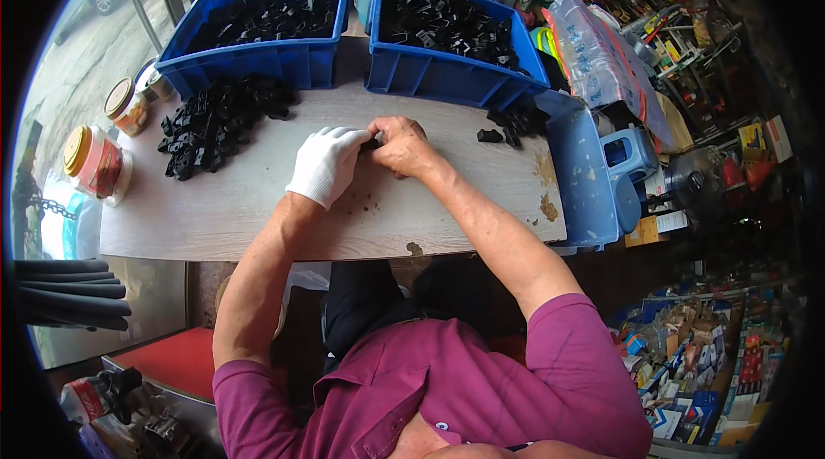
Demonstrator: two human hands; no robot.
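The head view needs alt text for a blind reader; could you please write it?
A gloved left hand and bare right hand meet at a small black part over a table. Behind are two blue bins of black pieces; a heap lies to the left.

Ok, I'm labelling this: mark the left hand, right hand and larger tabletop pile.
Left hand (326,163): head view, glove's back.
Right hand (405,148): head view, its back.
Larger tabletop pile (216,125): head view, middle.

White-gloved left hand (328,165) and bare right hand (406,147) together on a small black part (370,144) over the worktop (464,210). Loose black parts pile (215,128) left of hands, smaller cluster (518,125) right, two blue plastic bins (258,66) (438,86) of them beyond.
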